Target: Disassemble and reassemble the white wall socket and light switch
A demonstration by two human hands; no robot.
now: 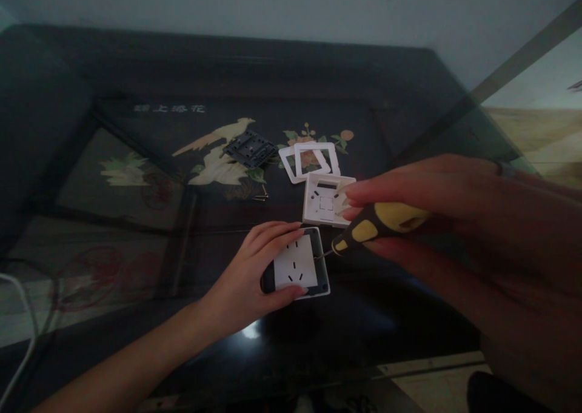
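A white and dark grey wall socket (295,266) lies face up near the middle of the table, its slots showing. My left hand (254,270) grips it from the left, fingers along its far edge and thumb along its near edge. In my right hand (436,225) is a yellow and black screwdriver (365,231), its handle between thumb and fingers. The shaft slants down leftward, and its tip meets the right side of the white panel. Just beyond, a white backing box (326,204) sits partly behind my right fingertips.
Two overlapping white frames (336,153) lie behind the box. Farther left are a dark grey plate (251,148) and several small screws (261,196). A white cable (28,316) curves at the left edge of the glossy dark table (227,73).
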